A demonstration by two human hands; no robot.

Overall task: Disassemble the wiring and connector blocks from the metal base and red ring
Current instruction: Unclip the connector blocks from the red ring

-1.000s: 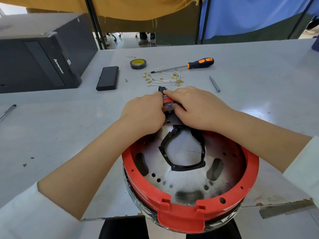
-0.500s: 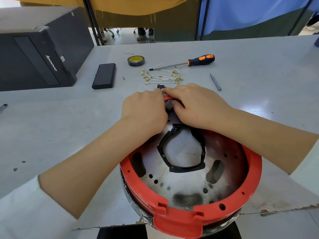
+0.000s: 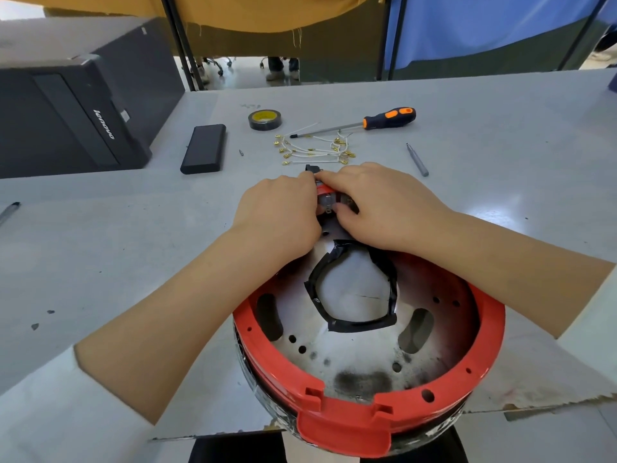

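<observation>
A red ring surrounds a round metal base at the table's near edge, with a black taped opening in the plate. At the far rim sits a small grey and red connector block. My left hand and my right hand meet over it, fingers curled round it from both sides. A black part pokes out just beyond my fingertips. Several white wires with brass terminals lie loose on the table beyond my hands.
An orange-handled screwdriver, a roll of black tape, a flat black case and a grey pen-like tool lie on the far table. A black computer tower stands at the left. A pen lies at the left edge.
Both hands stay on the connector block at the far rim; my fingers have shifted slightly around it. The view has moved a little.
</observation>
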